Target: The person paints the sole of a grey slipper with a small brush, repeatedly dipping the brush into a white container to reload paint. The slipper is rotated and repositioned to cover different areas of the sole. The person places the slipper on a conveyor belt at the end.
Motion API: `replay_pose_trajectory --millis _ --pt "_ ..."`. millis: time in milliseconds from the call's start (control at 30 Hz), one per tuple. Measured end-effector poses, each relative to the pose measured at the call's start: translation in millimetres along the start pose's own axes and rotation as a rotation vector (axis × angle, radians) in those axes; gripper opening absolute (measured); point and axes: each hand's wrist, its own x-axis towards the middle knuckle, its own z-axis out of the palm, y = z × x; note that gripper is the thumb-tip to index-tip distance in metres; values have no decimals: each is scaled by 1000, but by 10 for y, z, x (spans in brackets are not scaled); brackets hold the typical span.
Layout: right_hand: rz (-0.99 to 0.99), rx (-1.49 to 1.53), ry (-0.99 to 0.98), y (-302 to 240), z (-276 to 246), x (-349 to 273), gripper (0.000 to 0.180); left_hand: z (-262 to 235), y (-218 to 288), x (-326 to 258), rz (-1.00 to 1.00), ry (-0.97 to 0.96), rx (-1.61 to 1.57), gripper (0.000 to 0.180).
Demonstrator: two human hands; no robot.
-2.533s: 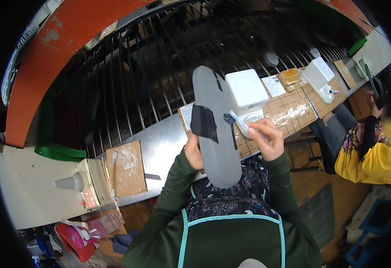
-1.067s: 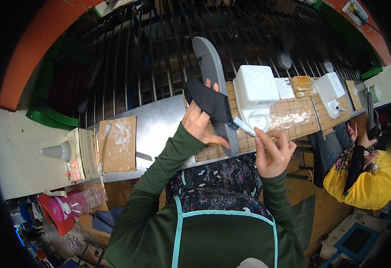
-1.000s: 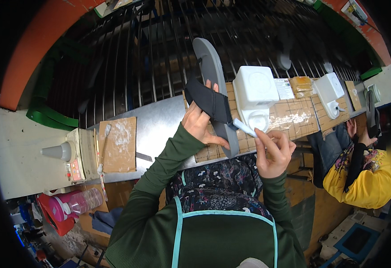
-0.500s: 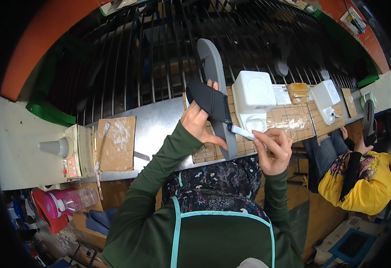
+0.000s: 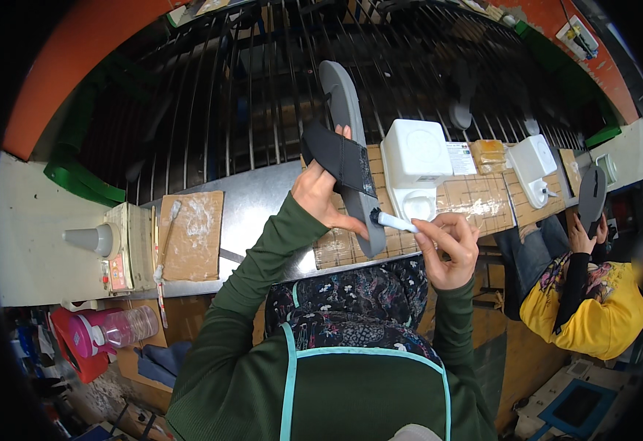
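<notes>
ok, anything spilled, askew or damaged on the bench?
White smears on the cardboard sheet at left: looks like spilled or wiped-off residue, can't tell which. No obvious damage on the sandal in the left hand.

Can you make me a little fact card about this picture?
Left hand: holds a grey sandal by its black strap area
Right hand: pinches a small pale-handled brush
Brush tip: dark, at the sandal's edge
Beyond right hand: white container
On metal bench: smeared cardboard sheet
Person in yellow: holds a dark sole
</notes>
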Motion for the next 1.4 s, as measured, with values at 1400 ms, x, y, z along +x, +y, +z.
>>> replay_pose_trajectory --millis 1400 --pt "-126 -45 -10 -10 -64 154 25 -61 -44 37 22 -71 -100 139"
